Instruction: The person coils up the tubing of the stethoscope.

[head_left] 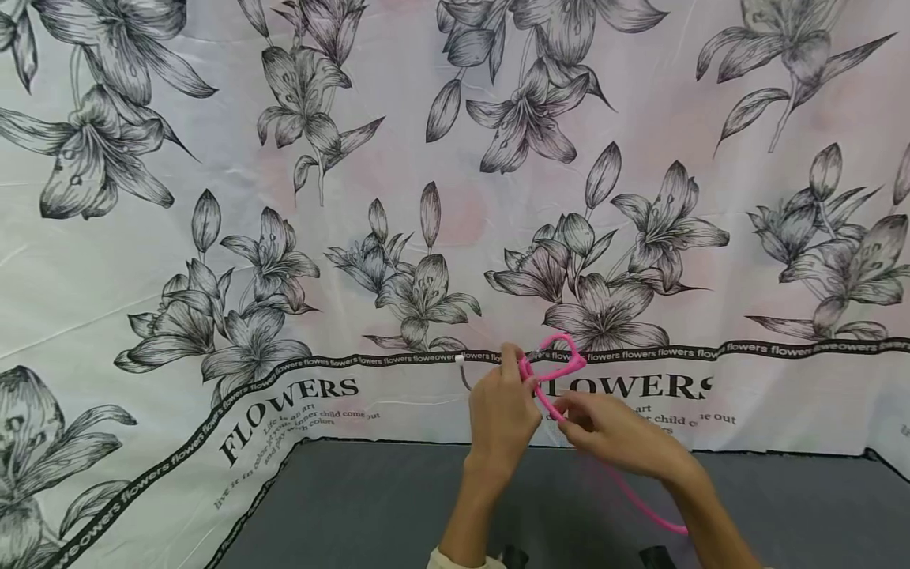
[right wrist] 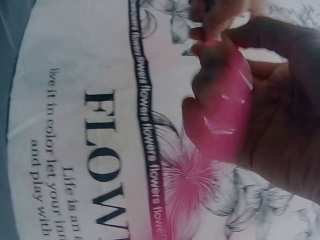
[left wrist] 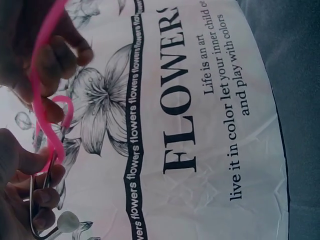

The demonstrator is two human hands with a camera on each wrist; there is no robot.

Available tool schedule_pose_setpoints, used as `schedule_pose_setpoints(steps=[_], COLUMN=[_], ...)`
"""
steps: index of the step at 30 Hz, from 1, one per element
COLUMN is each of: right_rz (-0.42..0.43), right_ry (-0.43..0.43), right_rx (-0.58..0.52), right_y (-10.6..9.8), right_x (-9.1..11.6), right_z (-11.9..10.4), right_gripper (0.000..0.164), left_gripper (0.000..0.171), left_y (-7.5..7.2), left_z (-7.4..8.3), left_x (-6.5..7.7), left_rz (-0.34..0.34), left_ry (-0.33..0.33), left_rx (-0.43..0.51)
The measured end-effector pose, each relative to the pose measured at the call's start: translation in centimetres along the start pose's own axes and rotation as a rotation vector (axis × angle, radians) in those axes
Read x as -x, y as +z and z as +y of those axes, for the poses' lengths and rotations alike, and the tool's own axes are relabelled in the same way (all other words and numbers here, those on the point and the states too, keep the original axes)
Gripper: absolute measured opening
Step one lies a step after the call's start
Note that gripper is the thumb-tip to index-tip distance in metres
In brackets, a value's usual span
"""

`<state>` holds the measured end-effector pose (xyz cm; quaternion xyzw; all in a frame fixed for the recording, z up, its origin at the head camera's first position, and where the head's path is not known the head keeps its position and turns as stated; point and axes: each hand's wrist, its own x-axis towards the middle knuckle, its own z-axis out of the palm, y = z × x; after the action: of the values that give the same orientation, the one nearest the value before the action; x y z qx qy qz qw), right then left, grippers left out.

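Note:
A stethoscope with a pink tube (head_left: 580,362) is held in front of me, between both hands. My left hand (head_left: 501,415) grips it where the pink tubing meets the metal ear tubes (left wrist: 33,202). A pale ear tip (left wrist: 68,222) sticks out beyond the left fingers. My right hand (head_left: 626,438) pinches the tubing between thumb and fingers, just right of the left hand. Between the hands the pink tube bends into a small loop. Its lower length hangs beneath the right hand toward the right forearm. In the right wrist view the tube (right wrist: 232,105) is blurred and close to the lens.
A white sheet (head_left: 398,395) printed with black lilies and the word FLOWERS spreads behind and around the hands. Its dark-edged border meets a grey surface (head_left: 355,506) in front. Two small black objects (head_left: 656,557) show at the bottom edge by the wrists.

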<state>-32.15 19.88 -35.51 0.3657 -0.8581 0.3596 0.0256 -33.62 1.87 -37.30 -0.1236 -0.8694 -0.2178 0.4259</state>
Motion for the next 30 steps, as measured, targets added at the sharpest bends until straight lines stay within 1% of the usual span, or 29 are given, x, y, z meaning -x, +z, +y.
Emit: schedule_pose_setpoints(steps=[2,4,6,9,10,12,13,16,21,25,30], right_rz=[0.066,0.152,0.261,0.448,0.504,0.590,0.620,0.663,0.656,0.652,0.709], right_ry=[0.007,-0.038,-0.101,-0.175,-0.188,-0.203,-0.210,-0.230,-0.246,-0.251,-0.243], right_rx=[0.087,0.192,0.323,0.538,0.589,0.651,0.662,0.659,0.673,0.700,0.748], right_y=[-0.1,0.0,0.2,0.5,0.6,0.6,0.7,0.7,0.8,0.8,0.4], right_x=[0.3,0.5,0.5,0.3,0.2,0.0,-0.1,-0.3,-0.3,-0.2,-0.2], right_z=[-0.5,-0.7,-0.9,-1.0,-1.0,-0.9,-0.8,-0.5,-0.1,0.2,0.4], right_gripper=[0.025,0.019,0.010,0.009,0.010,0.012,0.012,0.014,0.020,0.023,0.021], left_gripper=[0.034,0.035,0.037,0.040,0.041,0.040,0.040,0.041,0.038,0.035,0.032], left_y=[0.2,0.4,0.5,0.5,0.4,0.3,0.2,0.0,-0.3,-0.3,-0.3], left_z=[0.1,0.2,0.3,0.7,0.7,0.9,1.0,1.2,1.0,0.9,1.4], left_x=[0.1,0.2,0.3,0.3,0.3,0.3,0.3,0.3,0.3,0.4,0.4], left_rz=[-0.005,-0.029,-0.067,-0.121,-0.132,-0.149,-0.158,-0.173,-0.177,-0.206,-0.237], left_ry=[0.025,0.042,0.061,0.089,0.098,0.114,0.122,0.165,0.281,0.351,0.431], left_rx=[-0.055,-0.094,-0.126,-0.158,-0.167,-0.181,-0.185,-0.212,-0.261,-0.246,-0.242])
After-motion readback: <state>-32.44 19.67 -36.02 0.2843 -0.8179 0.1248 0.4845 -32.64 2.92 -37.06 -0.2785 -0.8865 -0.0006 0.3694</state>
